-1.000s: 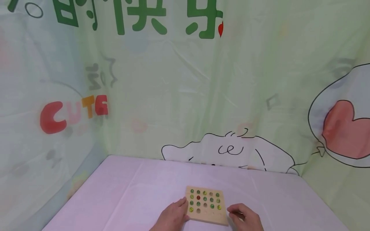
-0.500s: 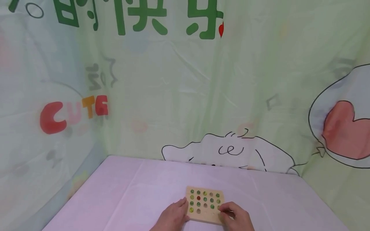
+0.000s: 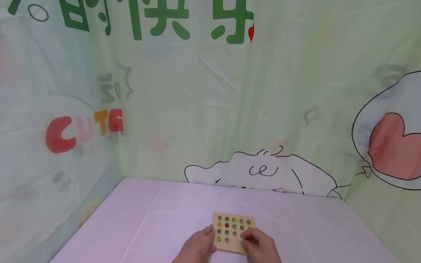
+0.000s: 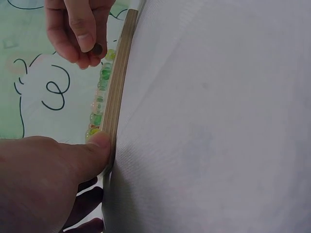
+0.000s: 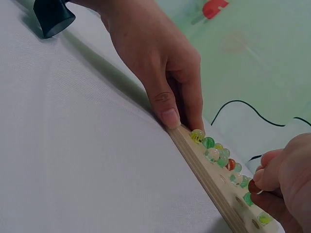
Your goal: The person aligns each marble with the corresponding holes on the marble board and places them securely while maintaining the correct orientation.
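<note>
A light wooden board [image 3: 232,247] lies on the table with rows of glass marbles in its round hollows. Most marbles are green or yellow, a few are pale, and one red marble [image 3: 227,225] sits in the second row. My left hand [image 3: 198,244] holds the board's left end, thumb against the near edge. Over the board's near right part, my right hand [image 3: 263,245] pinches a small dark reddish-brown marble [image 5: 253,186] between thumb and fingertips. Bare hollows [image 5: 239,201] show along the near row. The right hand covers some marbles in the head view.
A pale cloth [image 3: 158,212] covers the table. Printed fabric walls [image 3: 197,109] with cartoon drawings rise behind and on both sides. At the upper left of the right wrist view is a dark cylindrical object [image 5: 54,20], partly cut off.
My right hand has moved leftward from beside the board's right edge to over its near right part. The left hand and the board stay about where they were.
</note>
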The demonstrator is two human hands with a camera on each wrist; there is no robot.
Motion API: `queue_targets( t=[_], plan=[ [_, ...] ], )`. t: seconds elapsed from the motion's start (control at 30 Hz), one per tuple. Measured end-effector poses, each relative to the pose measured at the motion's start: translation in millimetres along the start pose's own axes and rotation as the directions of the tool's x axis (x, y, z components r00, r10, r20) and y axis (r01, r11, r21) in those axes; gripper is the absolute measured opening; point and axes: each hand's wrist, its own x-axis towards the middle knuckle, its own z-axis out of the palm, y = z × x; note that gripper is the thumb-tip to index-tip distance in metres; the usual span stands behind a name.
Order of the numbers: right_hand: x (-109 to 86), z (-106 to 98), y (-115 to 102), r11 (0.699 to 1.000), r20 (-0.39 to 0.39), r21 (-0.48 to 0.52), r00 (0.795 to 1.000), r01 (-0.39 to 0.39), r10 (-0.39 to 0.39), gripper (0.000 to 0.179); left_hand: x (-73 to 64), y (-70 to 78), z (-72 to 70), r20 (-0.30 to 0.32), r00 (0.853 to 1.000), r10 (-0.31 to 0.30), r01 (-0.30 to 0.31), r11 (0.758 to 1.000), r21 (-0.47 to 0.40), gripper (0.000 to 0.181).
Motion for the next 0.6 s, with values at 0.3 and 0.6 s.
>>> queue_targets(
  t=[0.3, 0.6],
  plan=[
    [3.1, 5.4, -2.3, 0.997, -0.026, -0.023, 0.997, 0.072, -0.073, 0.016, 2.0, -0.2, 0.2, -0.044, 0.998, 0.044, -0.041, 0.997, 0.062, 0.054],
    [6.2, 15.5, -2.6, 0.995, 0.021, 0.012, 0.995, 0.098, -0.098, 0.016, 0.1, 0.0, -1.1, -0.016, 1.000, 0.014, -0.014, 1.000, 0.026, 0.056]
  ],
)
